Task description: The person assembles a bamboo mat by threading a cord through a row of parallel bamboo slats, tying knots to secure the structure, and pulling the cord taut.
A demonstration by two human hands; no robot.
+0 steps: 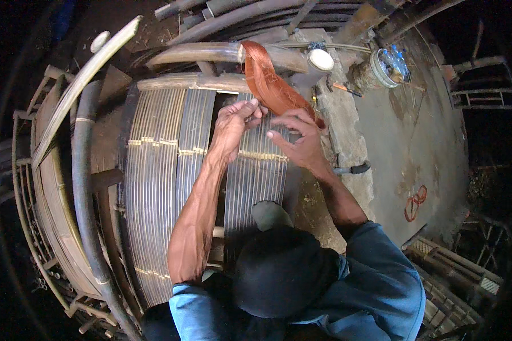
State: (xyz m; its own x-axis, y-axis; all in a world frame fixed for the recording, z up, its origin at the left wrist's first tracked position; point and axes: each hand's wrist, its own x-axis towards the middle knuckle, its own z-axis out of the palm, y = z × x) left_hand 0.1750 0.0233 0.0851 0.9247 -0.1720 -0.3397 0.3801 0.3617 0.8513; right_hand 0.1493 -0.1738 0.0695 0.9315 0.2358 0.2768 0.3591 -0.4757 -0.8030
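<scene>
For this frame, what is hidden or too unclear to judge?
- Head view: where the reddish-brown strip ends is hidden behind the right hand.
- What the left hand pinches is too small to tell; its fingers cover it.
- The near end of the bamboo slat panel is blocked by the left forearm and the dark hat.
- The contents of the grey bucket are too small to identify.
- The rim of the picture is dark.

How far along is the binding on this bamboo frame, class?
Done: pale lashing rows already cross the slat panels. In hand: both hands work a reddish-brown strip, left hand pinching it, right hand beside it, over the right panel. Left: how much, the picture cannot settle.
</scene>
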